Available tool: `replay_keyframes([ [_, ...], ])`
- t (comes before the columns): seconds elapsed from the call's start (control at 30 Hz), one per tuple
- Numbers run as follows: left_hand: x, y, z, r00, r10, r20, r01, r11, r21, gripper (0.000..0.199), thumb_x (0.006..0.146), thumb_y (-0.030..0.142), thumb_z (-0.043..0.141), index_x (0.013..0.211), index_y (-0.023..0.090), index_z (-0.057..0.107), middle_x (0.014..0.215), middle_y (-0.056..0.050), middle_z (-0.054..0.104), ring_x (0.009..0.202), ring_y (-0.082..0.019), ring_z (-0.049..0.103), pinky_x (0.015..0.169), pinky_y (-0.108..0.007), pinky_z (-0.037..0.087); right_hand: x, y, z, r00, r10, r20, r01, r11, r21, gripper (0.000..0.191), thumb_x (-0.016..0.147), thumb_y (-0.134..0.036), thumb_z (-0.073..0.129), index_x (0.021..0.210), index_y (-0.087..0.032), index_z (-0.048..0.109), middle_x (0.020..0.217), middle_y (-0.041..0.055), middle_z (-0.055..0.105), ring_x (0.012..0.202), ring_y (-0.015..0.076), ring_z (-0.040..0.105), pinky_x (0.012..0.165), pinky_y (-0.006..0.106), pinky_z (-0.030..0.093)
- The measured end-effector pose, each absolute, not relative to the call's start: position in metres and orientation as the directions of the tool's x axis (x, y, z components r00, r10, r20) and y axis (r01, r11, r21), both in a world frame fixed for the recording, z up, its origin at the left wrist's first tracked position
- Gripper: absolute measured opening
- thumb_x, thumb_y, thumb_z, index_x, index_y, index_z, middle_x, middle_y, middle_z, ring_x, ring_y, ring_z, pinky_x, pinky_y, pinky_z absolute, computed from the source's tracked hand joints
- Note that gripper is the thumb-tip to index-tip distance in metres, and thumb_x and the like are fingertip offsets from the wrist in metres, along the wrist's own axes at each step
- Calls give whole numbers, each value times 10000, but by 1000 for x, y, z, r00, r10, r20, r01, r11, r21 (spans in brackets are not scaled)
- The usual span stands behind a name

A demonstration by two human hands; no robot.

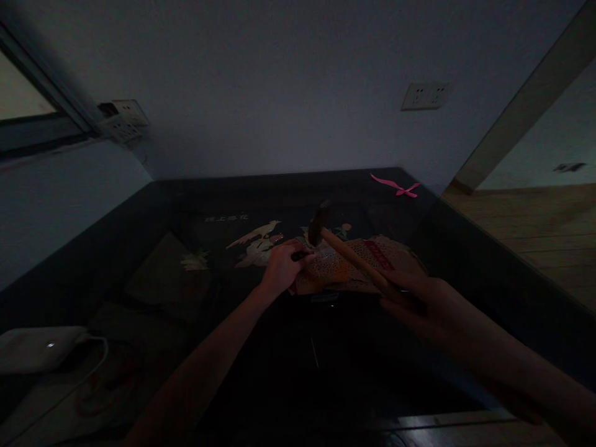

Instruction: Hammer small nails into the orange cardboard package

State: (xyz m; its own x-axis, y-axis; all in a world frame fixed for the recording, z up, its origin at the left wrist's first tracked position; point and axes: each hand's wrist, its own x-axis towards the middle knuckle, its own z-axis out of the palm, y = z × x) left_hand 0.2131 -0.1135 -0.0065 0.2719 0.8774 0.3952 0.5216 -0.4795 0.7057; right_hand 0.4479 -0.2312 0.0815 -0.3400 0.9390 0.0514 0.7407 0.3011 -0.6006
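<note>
In my right hand is the wooden handle of a hammer, whose dark head is raised just above and right of my left fingers. My left hand is closed in a pinch on a small dark object that I cannot make out, at the left end of a patterned brown bag. The bag lies flat on the dark glossy table and has a red label and an orange patch.
A pink ribbon lies at the table's back right corner. On the left is a white device with a cable. Wall sockets are behind the table. Wooden floor shows at the right.
</note>
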Motion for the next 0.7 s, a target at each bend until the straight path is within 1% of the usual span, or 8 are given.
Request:
replay_keyframes([
  [0.07, 213, -113, -7, 263, 885, 384, 535, -465, 705, 65, 765, 242, 658, 754, 183, 683, 789, -25, 678, 754, -165, 623, 717, -297, 493, 447, -231, 84, -347, 937, 48, 731, 302, -612, 196, 826, -244, 478, 924, -194, 640, 554, -27, 537, 437, 111, 441, 411, 222, 327],
  [0.1, 214, -113, -8, 259, 891, 372, 535, -453, 713, 62, 761, 237, 658, 748, 180, 679, 785, -24, 677, 741, -162, 622, 709, -296, 494, 446, -231, 84, -359, 932, 48, 725, 310, -615, 195, 821, -233, 481, 926, -194, 641, 564, -25, 548, 446, 113, 451, 419, 223, 335],
  [0.23, 215, -111, -8, 259, 909, 327, 497, -416, 762, 51, 739, 201, 667, 778, 168, 670, 811, -20, 678, 756, -164, 626, 696, -290, 498, 445, -229, 82, -393, 918, 57, 734, 350, -582, 146, 790, -187, 506, 837, -205, 643, 646, 6, 605, 523, 132, 503, 473, 237, 375],
  [0.3, 215, -111, -8, 249, 912, 325, 483, -408, 775, 52, 737, 207, 670, 769, 167, 668, 809, -23, 677, 767, -167, 627, 704, -292, 499, 445, -230, 82, -386, 920, 70, 737, 353, -577, 131, 784, -193, 513, 805, -212, 642, 641, 9, 610, 523, 136, 506, 471, 239, 376],
  [0.37, 216, -112, -8, 240, 914, 327, 480, -405, 778, 67, 743, 229, 669, 739, 162, 663, 777, -25, 670, 739, -161, 624, 691, -287, 498, 446, -231, 84, -374, 924, 76, 735, 345, -583, 134, 790, -213, 516, 822, -215, 646, 634, 7, 613, 511, 132, 506, 468, 236, 377],
  [0.5, 215, -112, -8, 246, 907, 342, 494, -421, 761, 69, 745, 218, 670, 725, 154, 655, 757, -20, 660, 716, -152, 615, 670, -271, 489, 447, -232, 81, -367, 928, 69, 739, 336, -584, 135, 804, -218, 517, 868, -211, 636, 664, 2, 617, 526, 126, 515, 479, 227, 383],
  [0.6, 214, -112, -8, 256, 895, 366, 510, -446, 735, 43, 735, 192, 682, 734, 153, 661, 784, -23, 664, 734, -156, 615, 682, -271, 485, 447, -231, 76, -382, 923, 52, 740, 340, -580, 109, 800, -193, 510, 810, -203, 618, 642, -1, 592, 522, 127, 501, 475, 230, 374],
  [0.7, 213, -113, -6, 273, 883, 381, 522, -469, 713, 33, 749, 200, 674, 743, 168, 678, 797, -23, 671, 739, -157, 620, 702, -275, 487, 448, -233, 75, -356, 933, 46, 724, 307, -618, 112, 809, -202, 501, 764, -204, 604, 607, -11, 565, 485, 118, 475, 448, 224, 359],
])
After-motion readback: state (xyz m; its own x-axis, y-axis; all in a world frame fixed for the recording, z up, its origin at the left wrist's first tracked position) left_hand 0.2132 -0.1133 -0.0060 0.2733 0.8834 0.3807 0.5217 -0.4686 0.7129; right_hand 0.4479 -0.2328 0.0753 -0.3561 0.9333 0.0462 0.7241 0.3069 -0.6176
